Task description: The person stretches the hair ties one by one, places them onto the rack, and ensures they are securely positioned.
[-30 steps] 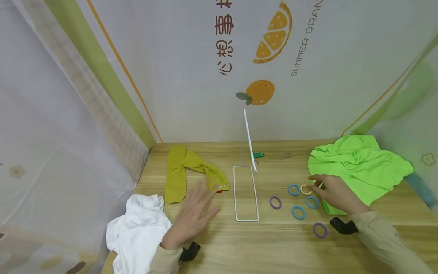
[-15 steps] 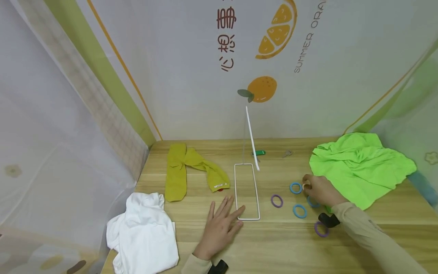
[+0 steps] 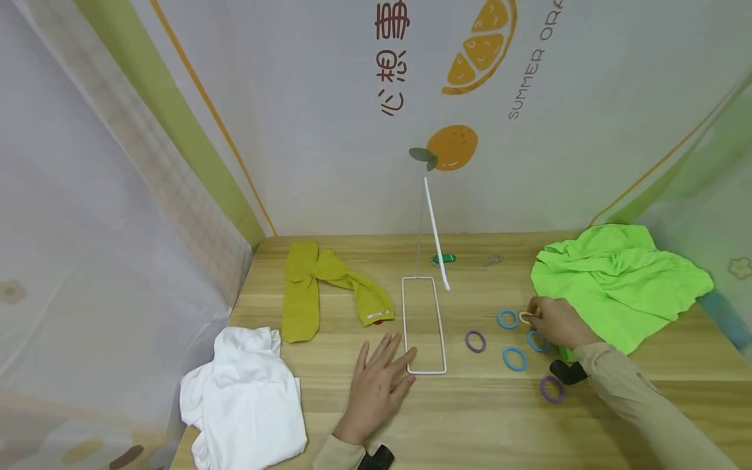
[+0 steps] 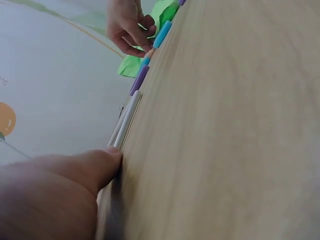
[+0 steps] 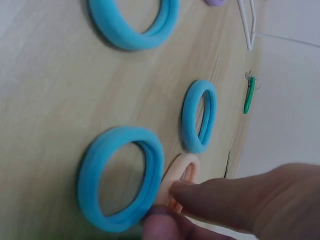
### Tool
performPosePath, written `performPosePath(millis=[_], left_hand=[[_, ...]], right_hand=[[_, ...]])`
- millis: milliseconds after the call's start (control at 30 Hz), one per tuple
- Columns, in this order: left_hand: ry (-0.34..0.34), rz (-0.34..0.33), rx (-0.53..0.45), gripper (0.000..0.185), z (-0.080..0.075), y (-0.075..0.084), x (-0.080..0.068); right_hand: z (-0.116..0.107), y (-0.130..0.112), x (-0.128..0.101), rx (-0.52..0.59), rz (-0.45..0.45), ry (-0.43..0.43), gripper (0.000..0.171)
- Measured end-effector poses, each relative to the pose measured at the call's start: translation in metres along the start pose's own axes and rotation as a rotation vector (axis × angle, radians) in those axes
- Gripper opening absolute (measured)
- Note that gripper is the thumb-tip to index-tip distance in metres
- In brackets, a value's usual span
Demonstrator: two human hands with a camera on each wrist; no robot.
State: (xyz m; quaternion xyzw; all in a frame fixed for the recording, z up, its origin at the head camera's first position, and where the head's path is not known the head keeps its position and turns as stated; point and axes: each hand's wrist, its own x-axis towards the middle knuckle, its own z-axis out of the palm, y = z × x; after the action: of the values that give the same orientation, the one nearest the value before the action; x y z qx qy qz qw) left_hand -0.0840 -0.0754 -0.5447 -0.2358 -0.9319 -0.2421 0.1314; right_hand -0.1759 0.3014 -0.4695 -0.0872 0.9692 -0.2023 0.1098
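Observation:
My left hand [image 3: 376,388] lies flat with fingers spread on the table, its fingertips over the near left corner of a white wire stand's base [image 3: 426,373]. In the left wrist view, the thumb [image 4: 102,165] is right at the white wire. My right hand [image 3: 558,323] pinches a peach hair tie [image 5: 172,175] between thumb and forefinger. Close around it lie blue hair ties [image 5: 189,120], one of them [image 5: 90,185] right beside the fingertips. A purple hair tie [image 3: 467,341] lies between the stand and the blue ones; another [image 3: 543,390] is nearer the right wrist.
The stand's white bar [image 3: 435,241] rises toward the back. Behind are a green key tag [image 3: 448,258] and a key [image 3: 494,260]. A mustard headband [image 3: 301,307] and white cloth [image 3: 249,398] lie left, a bright green cloth [image 3: 617,287] right. Curtains [image 3: 329,130] surround the table.
My left hand has come down from above the table to rest at the stand's base. My right hand has moved slightly left and taken the peach hair tie between its fingers.

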Motion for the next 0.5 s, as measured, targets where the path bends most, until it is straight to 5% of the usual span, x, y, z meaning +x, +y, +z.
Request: performPosePath(millis=[267,500], left_hand=[[0.007,-0.013,-0.012,0.043,0.000,0.000,0.000],[0.022,-0.005,-0.015,0.043,0.000,0.000,0.001]], right_hand=[[-0.008,-0.001,-0.006,0.032,-0.058,0.039,0.013],[-0.042,-0.053,-0.020,0.124,-0.267,0.281,0.006]])
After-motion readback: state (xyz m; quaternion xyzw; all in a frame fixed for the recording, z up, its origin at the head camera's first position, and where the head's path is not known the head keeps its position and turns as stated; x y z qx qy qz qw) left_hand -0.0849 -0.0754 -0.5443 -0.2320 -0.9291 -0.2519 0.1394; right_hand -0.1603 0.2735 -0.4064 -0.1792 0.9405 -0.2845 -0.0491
